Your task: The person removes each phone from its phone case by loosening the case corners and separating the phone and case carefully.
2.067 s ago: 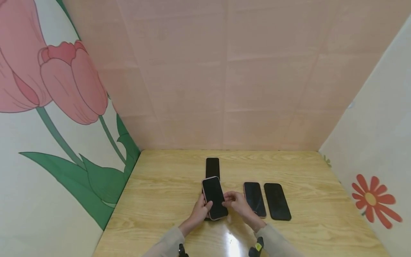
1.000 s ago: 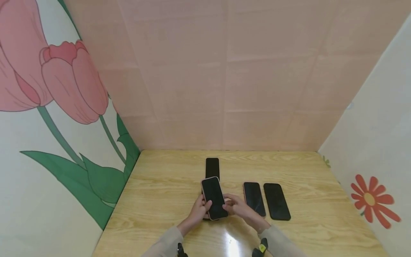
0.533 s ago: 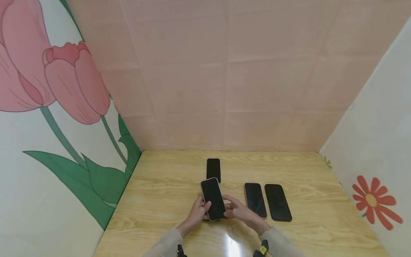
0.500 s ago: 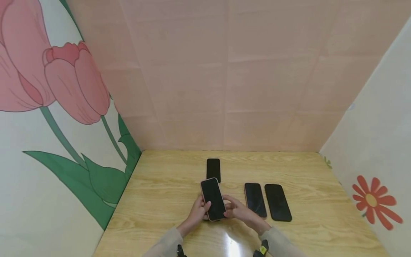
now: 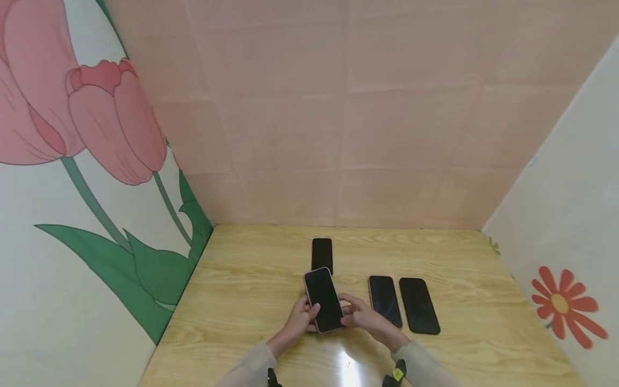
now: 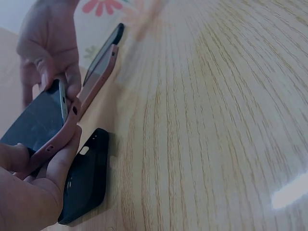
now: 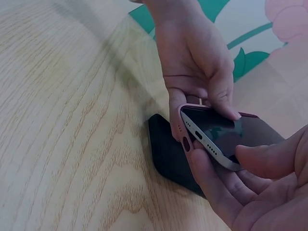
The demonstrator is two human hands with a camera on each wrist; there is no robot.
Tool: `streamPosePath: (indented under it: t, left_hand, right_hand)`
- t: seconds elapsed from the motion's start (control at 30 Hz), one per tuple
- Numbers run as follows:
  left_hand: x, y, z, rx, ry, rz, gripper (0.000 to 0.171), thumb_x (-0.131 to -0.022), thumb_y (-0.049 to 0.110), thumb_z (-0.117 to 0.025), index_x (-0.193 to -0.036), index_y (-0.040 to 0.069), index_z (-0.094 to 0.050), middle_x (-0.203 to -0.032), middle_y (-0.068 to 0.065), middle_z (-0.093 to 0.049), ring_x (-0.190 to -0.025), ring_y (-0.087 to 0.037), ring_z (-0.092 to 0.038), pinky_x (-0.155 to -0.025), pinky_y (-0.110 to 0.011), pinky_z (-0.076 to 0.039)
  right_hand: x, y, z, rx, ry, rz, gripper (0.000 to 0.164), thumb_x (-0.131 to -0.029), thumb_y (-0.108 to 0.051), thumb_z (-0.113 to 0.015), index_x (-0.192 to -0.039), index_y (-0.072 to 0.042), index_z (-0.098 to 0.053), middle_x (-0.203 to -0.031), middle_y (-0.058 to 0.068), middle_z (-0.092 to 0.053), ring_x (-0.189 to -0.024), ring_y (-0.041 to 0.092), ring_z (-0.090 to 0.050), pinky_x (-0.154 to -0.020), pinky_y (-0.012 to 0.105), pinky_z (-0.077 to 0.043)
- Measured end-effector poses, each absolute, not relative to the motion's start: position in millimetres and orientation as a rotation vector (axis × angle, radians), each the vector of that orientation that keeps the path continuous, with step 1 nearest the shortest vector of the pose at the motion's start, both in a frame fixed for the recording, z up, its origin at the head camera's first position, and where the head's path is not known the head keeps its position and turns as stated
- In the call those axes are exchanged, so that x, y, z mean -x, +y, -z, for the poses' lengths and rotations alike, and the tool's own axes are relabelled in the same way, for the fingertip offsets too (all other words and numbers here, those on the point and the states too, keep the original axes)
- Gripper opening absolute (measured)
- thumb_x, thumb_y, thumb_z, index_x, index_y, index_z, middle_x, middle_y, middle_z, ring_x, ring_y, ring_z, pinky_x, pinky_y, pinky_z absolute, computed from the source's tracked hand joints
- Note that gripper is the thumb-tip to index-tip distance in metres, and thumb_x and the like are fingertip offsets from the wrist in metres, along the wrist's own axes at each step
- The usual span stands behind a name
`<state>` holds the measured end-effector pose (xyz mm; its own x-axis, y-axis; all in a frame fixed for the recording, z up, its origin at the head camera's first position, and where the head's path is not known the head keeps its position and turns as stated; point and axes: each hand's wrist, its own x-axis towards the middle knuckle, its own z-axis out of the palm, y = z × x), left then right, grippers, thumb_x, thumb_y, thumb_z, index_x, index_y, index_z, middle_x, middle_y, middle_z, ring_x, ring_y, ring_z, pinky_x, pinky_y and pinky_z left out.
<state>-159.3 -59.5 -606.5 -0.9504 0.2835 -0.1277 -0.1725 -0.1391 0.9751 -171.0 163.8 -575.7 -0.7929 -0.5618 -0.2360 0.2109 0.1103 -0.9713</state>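
Note:
A phone [image 5: 324, 301] with a dark screen is held over the table, tilted, between both hands. In the right wrist view, its bottom end with the charging port stands partly out of a pink phone case [image 6: 61, 135]. My left hand [image 5: 297, 320] grips case and phone from the left, thumb over the screen's edge. My right hand [image 5: 365, 318] pinches the phone's lower right corner, thumb on the screen and fingers at the gap between phone and case. Just below them, a black phone case [image 6: 89, 178] lies on the table.
A black phone [image 5: 322, 253] lies behind the held one. To the right, a pink-edged phone [image 5: 385, 302] and a larger black phone [image 5: 419, 305] lie side by side on the wooden table [image 5: 251, 269]. A pink wall [image 5: 290, 134] rises behind.
My right fingers have closed in on the phone's lower right corner and edge. The left hand keeps its grip, and the phones on the table stay put.

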Motion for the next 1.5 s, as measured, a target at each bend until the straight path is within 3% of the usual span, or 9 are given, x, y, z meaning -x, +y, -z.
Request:
streamPosePath:
  t: [0.3,0.6,1.5]
  left_hand:
    - [159.9,-60.2,610.2,-0.107,1.796,-2.162,0.038,-0.104,0.012,-0.049,-0.136,-0.008,-0.042,-0.108,-0.022,-0.066,-0.094,-0.036,-0.068,-0.072,-0.050,-0.059]
    - [160.3,-61.5,609.0,-0.091,1.811,-2.130,0.038,-0.105,0.015,-0.049,-0.134,-0.009,-0.042,-0.109,-0.024,-0.066,-0.094,-0.038,-0.069,-0.073,-0.048,-0.059]
    - [161.3,-55.6,606.0,-0.083,1.798,-2.135,0.036,-0.105,0.015,-0.049,-0.131,-0.008,-0.043,-0.107,-0.024,-0.067,-0.091,-0.036,-0.069,-0.072,-0.048,-0.059]
  right_hand:
    - [173.2,162.7,580.7,0.360,1.815,1.758,0.063,-0.085,0.010,-0.053,-0.145,0.007,-0.035,-0.112,0.023,-0.067,-0.098,0.027,-0.066,-0.083,0.033,-0.053]
    - [173.7,161.8,583.3,0.363,1.790,1.793,0.062,-0.085,0.012,-0.052,-0.144,0.011,-0.033,-0.111,0.027,-0.066,-0.094,0.029,-0.067,-0.085,0.048,-0.055]
    - [170.3,162.4,583.1,0.304,1.757,1.858,0.068,-0.083,0.018,-0.044,-0.148,0.013,-0.024,-0.111,0.029,-0.064,-0.096,0.033,-0.066,-0.085,0.055,-0.055]
